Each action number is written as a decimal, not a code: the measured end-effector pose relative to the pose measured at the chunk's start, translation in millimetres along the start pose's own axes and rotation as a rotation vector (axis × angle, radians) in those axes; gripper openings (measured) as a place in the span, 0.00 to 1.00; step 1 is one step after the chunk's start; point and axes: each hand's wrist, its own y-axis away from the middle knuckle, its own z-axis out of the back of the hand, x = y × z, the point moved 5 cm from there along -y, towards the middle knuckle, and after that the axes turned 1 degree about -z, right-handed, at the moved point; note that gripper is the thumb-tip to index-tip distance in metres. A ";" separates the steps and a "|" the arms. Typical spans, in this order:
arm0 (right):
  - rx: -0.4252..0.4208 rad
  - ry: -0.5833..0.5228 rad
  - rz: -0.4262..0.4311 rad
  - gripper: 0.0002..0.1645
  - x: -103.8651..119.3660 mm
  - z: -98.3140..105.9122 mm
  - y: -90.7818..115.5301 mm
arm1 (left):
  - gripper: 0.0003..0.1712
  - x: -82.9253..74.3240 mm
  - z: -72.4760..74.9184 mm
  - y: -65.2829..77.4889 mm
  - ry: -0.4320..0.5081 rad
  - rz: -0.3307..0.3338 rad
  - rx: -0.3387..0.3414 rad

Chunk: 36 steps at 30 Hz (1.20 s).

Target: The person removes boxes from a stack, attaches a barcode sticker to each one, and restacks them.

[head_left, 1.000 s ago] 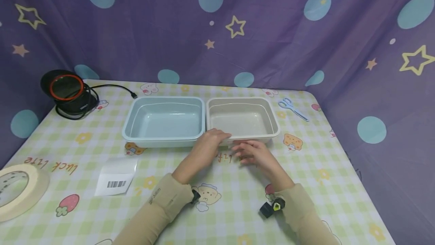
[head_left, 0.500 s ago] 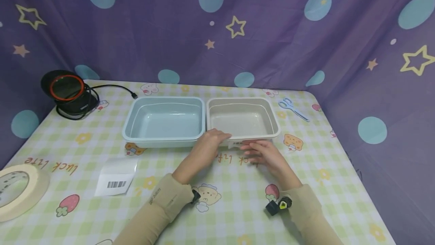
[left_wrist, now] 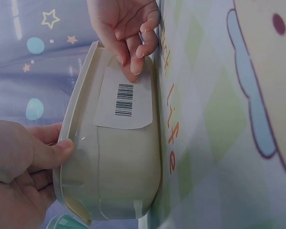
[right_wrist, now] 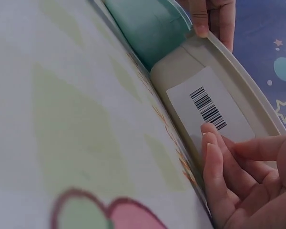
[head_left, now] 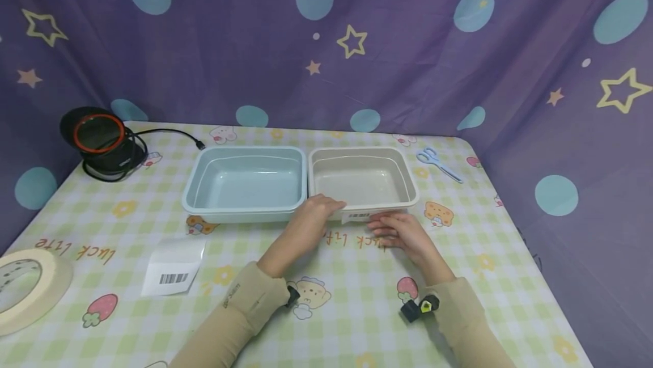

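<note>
My left hand (head_left: 309, 219) grips the near rim of a beige plastic bin (head_left: 388, 207) at its left corner, thumb on the outside as the left wrist view shows. A white barcode label (left_wrist: 102, 112) lies on the bin's front wall. The fingertips of my right hand (head_left: 408, 236) touch this label, fingers loosely bent, pinching nothing that I can see. In the right wrist view the label (right_wrist: 181, 93) looks flat against the wall, its far end hidden behind the fingers.
A light blue bin (head_left: 245, 211) stands close against the beige one's left side. Blue scissors (head_left: 440, 165) lie to the right. On the left are a black scanner-like device (head_left: 104, 144) with a cable, a clear-topped barcode sheet (head_left: 173, 266) and a masking tape roll (head_left: 57, 288).
My right hand has slid to the right along the bin's front, and the barcode label has come into sight. My left hand keeps its hold on the rim.
</note>
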 end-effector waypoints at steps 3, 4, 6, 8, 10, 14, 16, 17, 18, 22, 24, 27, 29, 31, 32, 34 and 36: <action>-0.013 -0.003 0.005 0.24 0.8 0.6 0.8 | 0.34 0.2 -0.1 0.2 0.001 -0.002 -0.003; -0.021 -0.008 0.007 0.23 1.2 0.9 1.0 | 0.34 0.4 -0.3 0.2 0.003 -0.002 -0.003; -0.034 -0.024 0.015 0.24 2.2 1.7 1.6 | 0.34 0.5 -0.3 0.4 0.008 0.000 -0.004; -0.044 -0.049 0.024 0.24 3.3 2.1 2.2 | 0.34 0.5 -0.1 0.5 0.009 0.001 -0.004; -0.039 -0.071 0.031 0.24 4.3 2.0 2.9 | 0.34 0.3 0.4 0.5 0.010 0.000 -0.008; -0.020 -0.126 0.032 0.21 4.7 0.7 4.0 | 0.33 0.0 0.9 0.5 0.006 -0.003 -0.014; -0.009 -0.165 0.026 0.17 3.8 0.0 4.0 | 0.34 0.1 0.9 0.5 0.009 -0.004 -0.016; -0.002 -0.187 0.024 0.16 3.2 -0.4 3.9 | 0.34 0.2 0.8 0.5 0.012 -0.005 -0.017; 0.007 -0.210 0.020 0.15 2.6 -0.8 3.8 | 0.34 0.2 0.9 0.6 0.016 -0.004 -0.018; 0.051 -0.307 0.008 0.17 1.1 -2.7 3.7 | 0.34 0.6 0.4 0.5 0.018 -0.001 -0.020; 0.074 -0.339 0.002 0.19 0.8 -3.7 3.9 | 0.33 0.2 0.5 0.4 0.015 -0.003 -0.023; 0.088 -0.359 -0.008 0.19 -0.2 -4.0 3.7 | 0.32 -0.6 0.9 0.5 0.006 -0.008 -0.025; 0.088 -0.350 -0.015 0.19 -0.9 -3.7 3.2 | 0.32 -0.8 0.8 0.6 0.002 -0.013 -0.027; 0.079 -0.329 -0.028 0.18 -2.5 -3.3 2.0 | 0.32 -0.6 0.7 0.8 -0.002 -0.013 -0.028; 0.074 -0.318 -0.036 0.18 -3.2 -3.1 1.5 | 0.32 -0.6 0.7 0.9 -0.003 -0.014 -0.028; 0.068 -0.292 -0.047 0.17 -4.4 -2.9 0.4 | 0.32 -0.4 0.6 1.1 -0.002 -0.016 -0.030; 0.059 -0.276 -0.054 0.17 -5.3 -3.2 -0.3 | 0.32 -0.5 0.7 1.2 -0.001 -0.017 -0.033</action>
